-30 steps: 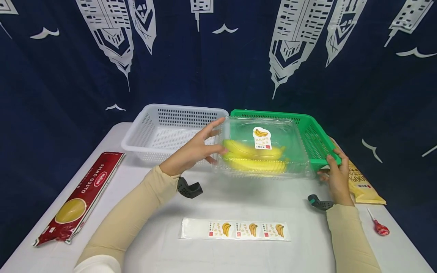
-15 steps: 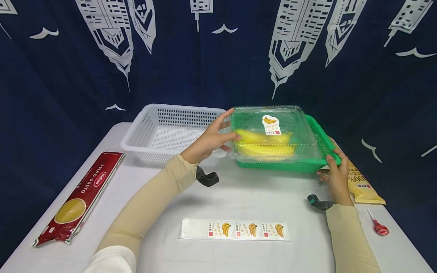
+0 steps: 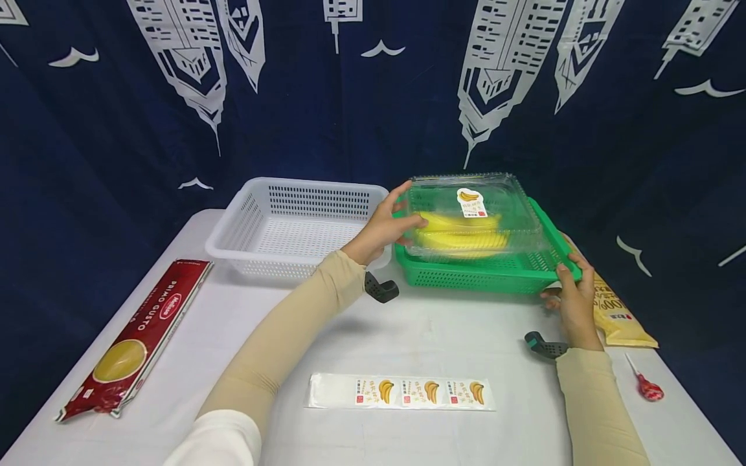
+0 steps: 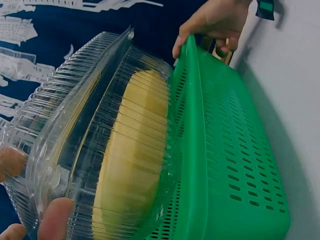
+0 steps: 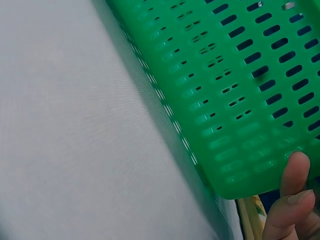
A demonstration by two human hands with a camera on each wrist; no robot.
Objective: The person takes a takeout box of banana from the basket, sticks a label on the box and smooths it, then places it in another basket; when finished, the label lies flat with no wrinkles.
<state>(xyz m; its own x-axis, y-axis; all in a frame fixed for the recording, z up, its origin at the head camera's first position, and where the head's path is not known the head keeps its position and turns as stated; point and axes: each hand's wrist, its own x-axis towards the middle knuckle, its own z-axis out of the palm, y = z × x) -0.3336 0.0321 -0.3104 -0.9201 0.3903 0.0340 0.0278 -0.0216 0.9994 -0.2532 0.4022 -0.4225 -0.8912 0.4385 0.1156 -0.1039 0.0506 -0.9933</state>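
A clear plastic clamshell box [image 3: 527, 223] hangs over the green basket [image 3: 478, 278], its front side tilted down. Yellow bananas [image 3: 463, 243] show through it, and a white banana sticker [image 3: 472, 203] is on its lid. My left hand [image 3: 381, 228] grips the box's left end; the left wrist view has a thumb [image 4: 56, 220] on the plastic. At the basket's front right corner, my right hand [image 3: 576, 304] holds the rim. The right wrist view shows its fingers [image 5: 295, 172] against the green corner. Whether the box touches the basket I cannot tell.
A white basket [image 3: 294, 260] stands left of the green one. Nearer lies a strip of banana stickers [image 3: 402, 392]. At the left is a red PRIMO GUSTO packet [image 3: 136, 336]; at the right, a yellow bag [image 3: 623, 317] and a red lollipop [image 3: 649, 389]. A dark blue curtain hangs behind.
My left hand has carried the box of bananas rightward and away from me, from in front of the green basket to over it. The right hand has stayed at the basket's corner.
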